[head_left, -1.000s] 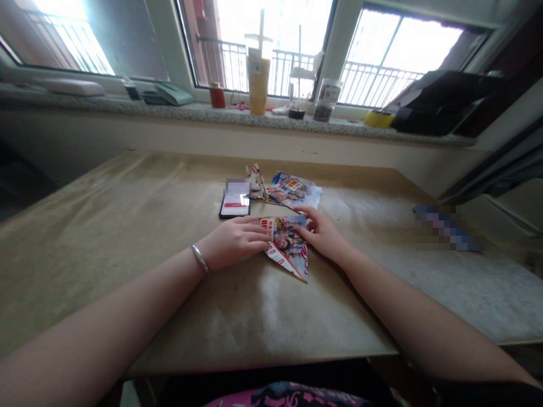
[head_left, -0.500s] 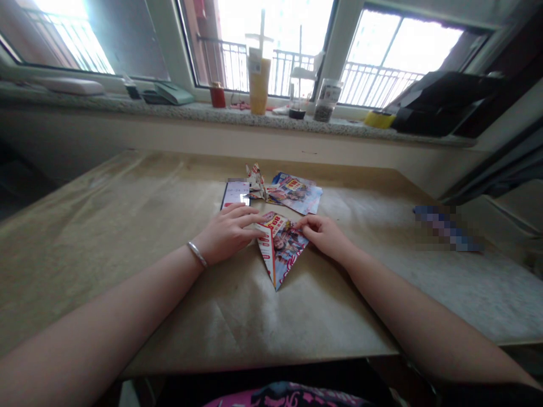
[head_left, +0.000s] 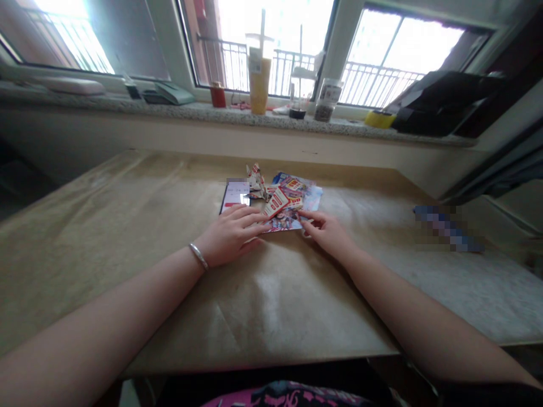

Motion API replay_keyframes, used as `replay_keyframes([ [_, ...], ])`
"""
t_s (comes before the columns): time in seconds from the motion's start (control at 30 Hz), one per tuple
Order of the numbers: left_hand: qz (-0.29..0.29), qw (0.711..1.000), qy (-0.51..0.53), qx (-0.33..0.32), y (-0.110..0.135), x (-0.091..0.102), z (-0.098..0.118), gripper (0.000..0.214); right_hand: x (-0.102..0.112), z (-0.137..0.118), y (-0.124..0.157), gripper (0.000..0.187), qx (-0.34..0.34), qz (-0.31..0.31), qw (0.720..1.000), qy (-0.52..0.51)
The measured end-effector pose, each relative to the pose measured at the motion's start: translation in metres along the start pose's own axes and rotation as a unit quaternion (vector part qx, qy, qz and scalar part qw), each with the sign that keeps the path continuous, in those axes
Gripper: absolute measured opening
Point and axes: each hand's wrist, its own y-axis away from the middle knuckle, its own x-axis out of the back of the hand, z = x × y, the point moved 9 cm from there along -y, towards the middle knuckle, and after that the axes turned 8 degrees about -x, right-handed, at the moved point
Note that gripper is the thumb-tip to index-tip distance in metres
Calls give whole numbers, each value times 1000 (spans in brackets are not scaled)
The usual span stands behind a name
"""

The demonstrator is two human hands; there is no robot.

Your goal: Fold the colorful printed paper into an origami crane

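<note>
A colourful printed paper (head_left: 288, 220), folded with a white and red flap, lies between my two hands. My left hand (head_left: 237, 229) rests flat, fingers stretched out, with its fingertips at the paper's left corner. At the right corner, my right hand (head_left: 326, 233) pinches the paper between thumb and forefinger. Just behind are a crumpled-looking folded paper piece (head_left: 256, 183) and more printed paper sheets (head_left: 311, 195). A phone (head_left: 235, 193) with a lit screen lies beyond my left fingers, which partly cover its near edge.
A pale cloth covers the table (head_left: 203, 316). On the right lies a blurred blue object (head_left: 447, 229). The windowsill (head_left: 169, 113) behind holds a tall yellow drink cup (head_left: 258, 85), a red jar (head_left: 218, 95), a yellow tape roll (head_left: 379, 118) and a black bag (head_left: 445, 104).
The folded paper has turned: its point faced me before, and now a long edge lies toward me. It sits farther back, overlapping the sheets behind. Both hands stay at its sides.
</note>
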Motion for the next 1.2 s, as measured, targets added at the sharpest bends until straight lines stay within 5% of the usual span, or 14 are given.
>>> replay_keyframes([
  [0.23,-55,998,36,17,3,-17,-4,36,-13,-20,13,42,114,-48,980,155],
  [0.47,-56,996,62,-2,3,-21,-2,38,-20,-32,23,22,227,-56,921,312],
  [0.67,-55,995,84,1,3,-20,-1,37,-28,-43,32,23,309,-63,891,327],
  [0.9,-72,990,116,31,7,-28,-5,39,-23,-43,32,45,330,-25,886,323],
  [1.2,-75,988,129,36,5,-28,-7,42,-28,-46,30,21,334,-59,905,258],
])
